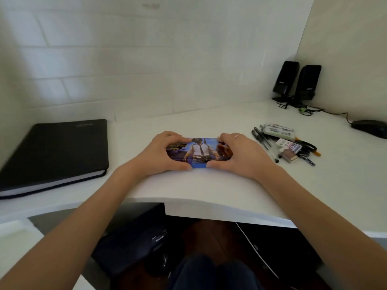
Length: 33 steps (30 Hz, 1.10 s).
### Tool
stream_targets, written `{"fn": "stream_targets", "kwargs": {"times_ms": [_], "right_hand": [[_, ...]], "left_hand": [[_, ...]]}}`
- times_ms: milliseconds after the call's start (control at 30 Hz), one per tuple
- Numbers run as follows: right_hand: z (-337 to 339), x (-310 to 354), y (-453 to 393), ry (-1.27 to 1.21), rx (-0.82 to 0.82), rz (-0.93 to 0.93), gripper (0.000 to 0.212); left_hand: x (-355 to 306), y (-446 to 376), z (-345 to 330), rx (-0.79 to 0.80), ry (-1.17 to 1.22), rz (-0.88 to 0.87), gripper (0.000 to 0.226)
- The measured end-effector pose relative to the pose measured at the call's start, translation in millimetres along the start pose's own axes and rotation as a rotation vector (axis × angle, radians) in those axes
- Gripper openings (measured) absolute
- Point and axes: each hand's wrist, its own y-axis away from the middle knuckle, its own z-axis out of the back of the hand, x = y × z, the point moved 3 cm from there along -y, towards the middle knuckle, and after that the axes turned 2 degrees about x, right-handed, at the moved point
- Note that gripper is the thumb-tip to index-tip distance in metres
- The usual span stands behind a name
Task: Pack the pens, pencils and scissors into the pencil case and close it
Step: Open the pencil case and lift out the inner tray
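A flat pencil case (199,152) with a printed picture of a figure in a white shirt lies shut on the white desk (209,189), near its front edge. My left hand (159,153) grips its left end and my right hand (240,155) grips its right end, thumbs on the near side. To the right lies a loose pile of stationery: black pens (262,139), a white-and-green marker (278,130), erasers (290,145) and black-handled scissors (307,146).
A thick black notebook (56,151) lies at the left of the desk. Two black speakers (297,82) stand in the back right corner with cables, and a black mouse (370,127) sits at the far right. A tiled wall is close behind.
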Motion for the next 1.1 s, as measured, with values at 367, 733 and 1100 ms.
{"fn": "stream_targets", "kwargs": {"times_ms": [367, 733, 1100], "right_hand": [[2.0, -1.6, -6.7, 0.045, -0.012, 0.051, 0.062], [14.5, -0.3, -13.2, -0.042, 0.036, 0.0, 0.062], [16.2, -13.1, -19.5, -0.249, 0.232, -0.04, 0.054]], "left_hand": [[-0.9, 0.3, -1.4, -0.02, -0.041, -0.023, 0.071], [-4.4, 4.3, 2.2, -0.069, 0.037, -0.011, 0.078], [4.2, 3.5, 5.9, -0.018, 0.221, 0.075, 0.093]]}}
